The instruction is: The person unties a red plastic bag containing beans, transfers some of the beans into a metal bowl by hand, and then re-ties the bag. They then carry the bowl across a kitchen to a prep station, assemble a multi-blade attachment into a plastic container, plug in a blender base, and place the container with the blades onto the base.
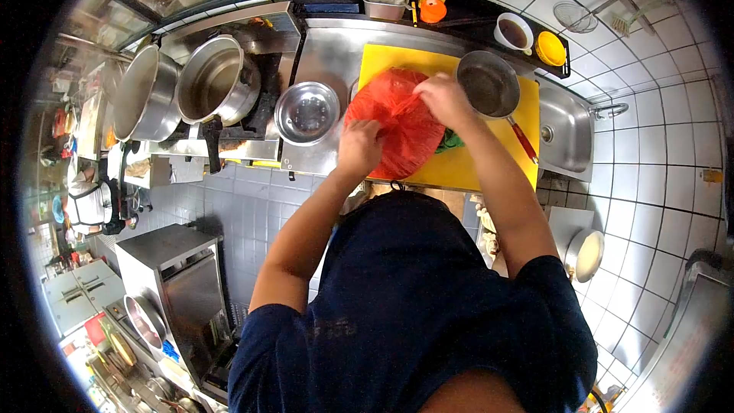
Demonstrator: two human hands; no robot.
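Note:
A red plastic bag (405, 141), bulging and wrinkled, lies on the yellow cutting board (489, 164) in front of me. My left hand (359, 147) is closed on the bag's near left side, fingers bent into the plastic. With my right hand (446, 99) I pinch the bag's upper right edge. What is inside the bag is hidden. Something green (449, 141) shows beside the bag, under my right forearm. A dark saucepan (487, 84) with a red handle stands on the board, right of my right hand.
A steel bowl (307, 113) sits on the counter left of the board. Two large pots (218, 80) stand on the stove further left. The sink (569, 134) is at the right. Jars (433, 9), a white cup (513, 32) and a yellow container (550, 49) line the back shelf.

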